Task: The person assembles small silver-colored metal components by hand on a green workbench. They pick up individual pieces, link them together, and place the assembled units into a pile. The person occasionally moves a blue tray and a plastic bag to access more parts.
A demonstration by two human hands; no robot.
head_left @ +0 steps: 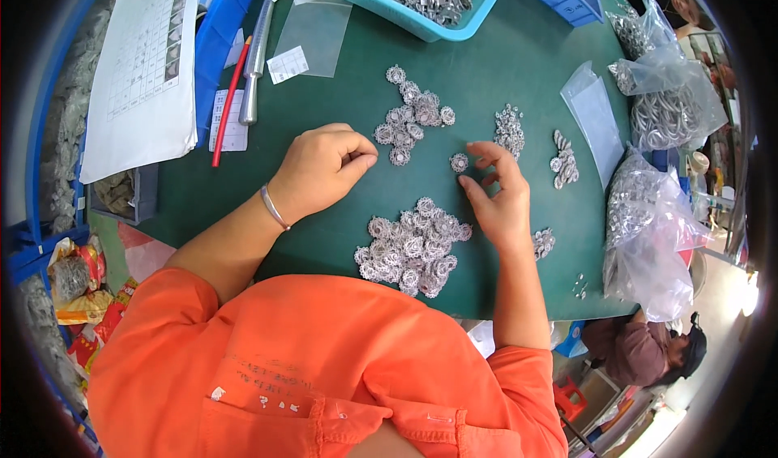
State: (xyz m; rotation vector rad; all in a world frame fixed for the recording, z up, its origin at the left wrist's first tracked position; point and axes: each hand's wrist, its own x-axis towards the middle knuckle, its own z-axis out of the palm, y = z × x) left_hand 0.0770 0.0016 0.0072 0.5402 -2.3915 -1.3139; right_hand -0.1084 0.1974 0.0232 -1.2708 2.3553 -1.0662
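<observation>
My left hand rests on the green table with its fingers curled in and the thumb against them; whatever they may hold is hidden. My right hand has its thumb and fingers apart, just right of a single round, lacy metal piece, and holds nothing visible. Between and beyond the hands lies a loose cluster of similar lacy metal pieces. Closer to me sits a larger heap of such pieces. Past my right fingers is a pile of tiny metal parts.
A turquoise basin of metal parts stands at the far edge. Small ring-like parts and bags of metal pieces are on the right. A red pencil, metal rod and papers lie left. People sit at the right.
</observation>
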